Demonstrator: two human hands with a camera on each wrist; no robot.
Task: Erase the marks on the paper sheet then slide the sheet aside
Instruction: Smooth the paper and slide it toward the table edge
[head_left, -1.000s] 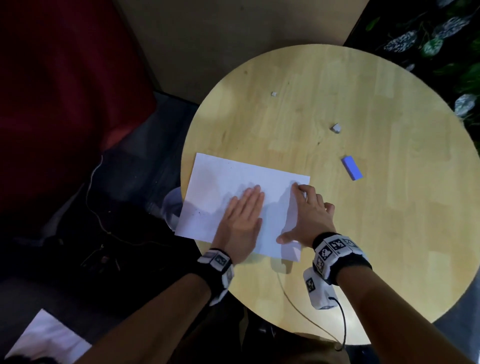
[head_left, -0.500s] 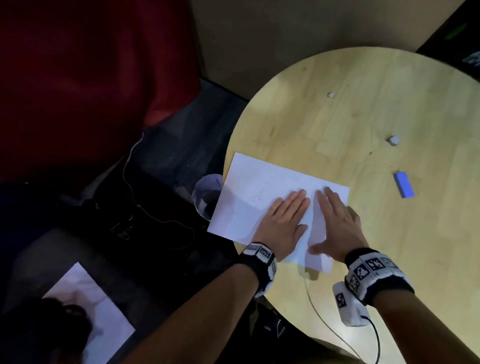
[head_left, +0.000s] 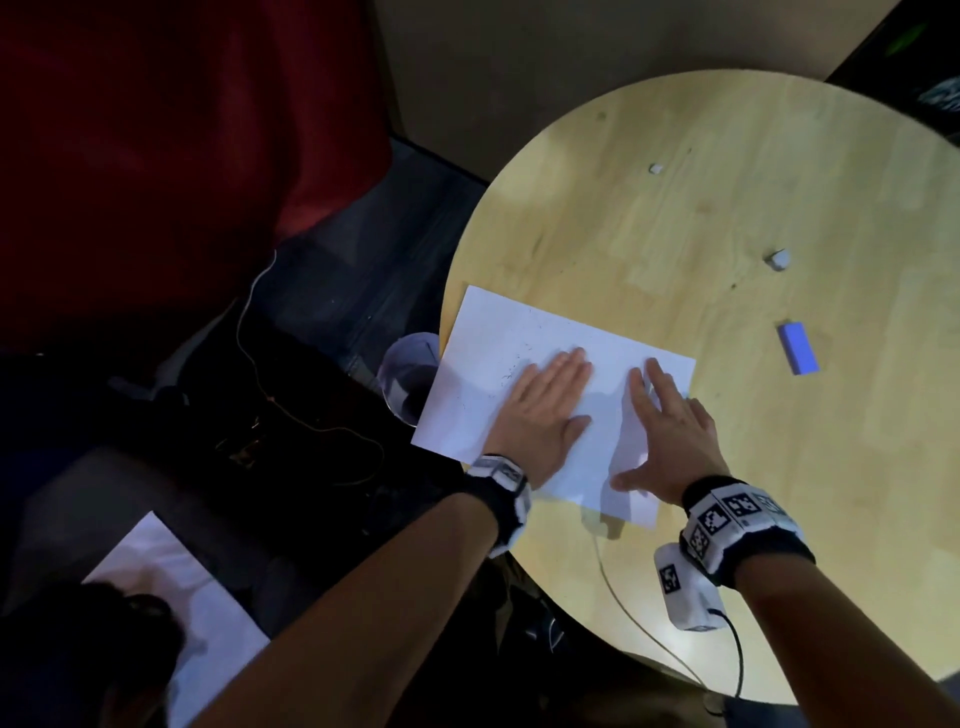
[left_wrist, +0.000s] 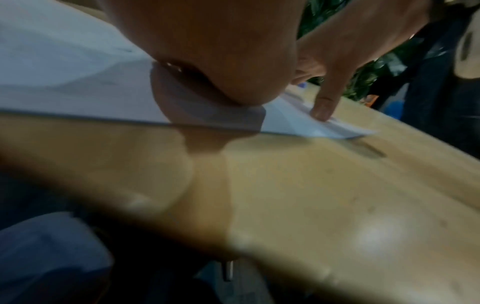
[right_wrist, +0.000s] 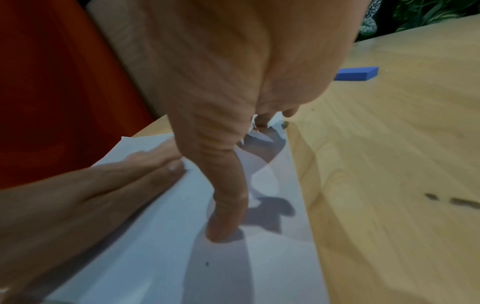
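At the table's (head_left: 727, 467) left edge, the paper sheet (head_left: 498, 358) lies under 2 flat palms: left hand (head_left: 540, 415) and right hand (head_left: 670, 436) press with straight fingers, grasping nothing, likely for sliding. Its corner overhangs; the blue eraser (head_left: 798, 347) lies apart.

I see my left hand (left_wrist: 207, 51) pressing its heel onto the paper sheet (left_wrist: 78, 82), right hand (left_wrist: 345, 47) thumb planted near the sheet's corner, blurred wooden table (left_wrist: 311, 195) in front
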